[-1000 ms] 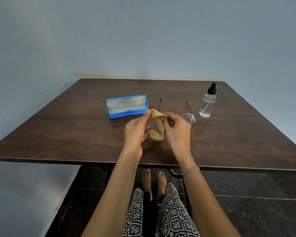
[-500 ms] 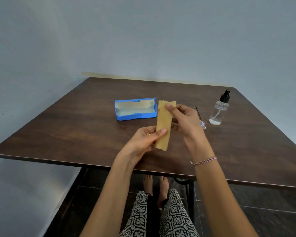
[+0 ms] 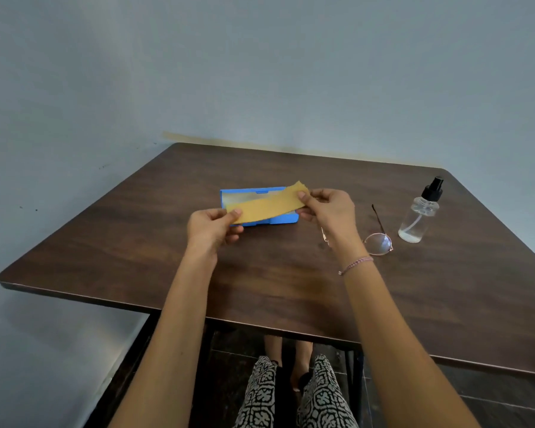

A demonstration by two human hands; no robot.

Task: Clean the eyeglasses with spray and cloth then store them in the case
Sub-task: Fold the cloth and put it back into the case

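While our left hand point(image 3: 211, 227) and right hand point(image 3: 329, 210) pinch the cloth point(image 3: 266, 206) by its ends, the eyeglasses point(image 3: 378, 244) lie right of our fingers, uncased; storing, perhaps wiping, seems left.

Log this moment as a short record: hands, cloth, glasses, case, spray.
left hand: pinches left end of yellow cloth
right hand: pinches cloth's right end
yellow cloth: stretched as a strip, overlapping the case in view
case: blue, open, on table
eyeglasses: on table, temples unfolded, partly hidden by right wrist
spray bottle: upright, right of eyeglasses
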